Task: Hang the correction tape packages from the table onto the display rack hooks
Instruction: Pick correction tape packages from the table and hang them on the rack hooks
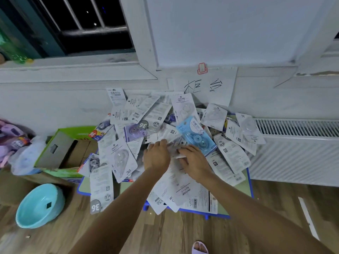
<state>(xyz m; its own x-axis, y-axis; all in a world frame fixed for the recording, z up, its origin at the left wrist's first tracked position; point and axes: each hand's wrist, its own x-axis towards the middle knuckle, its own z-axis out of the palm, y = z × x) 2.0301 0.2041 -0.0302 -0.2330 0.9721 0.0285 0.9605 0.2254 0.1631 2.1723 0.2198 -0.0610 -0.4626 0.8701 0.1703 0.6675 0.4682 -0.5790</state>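
The white correction tape package (175,146) lies flat in the pile on the bench (250,187), long axis running left-right between both hands, left hand (156,156) and right hand (195,162) equally near, fingers (185,150) curled, pinching its edges.

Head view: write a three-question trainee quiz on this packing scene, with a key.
1. True or false: the display rack is in view.
2. What colour is the package lying just beyond the right hand?
3. Where does the teal basin sit? A on the table; B on the floor, left of the table; C on the radiator.

Key: 1 false. 2 blue. 3 B.
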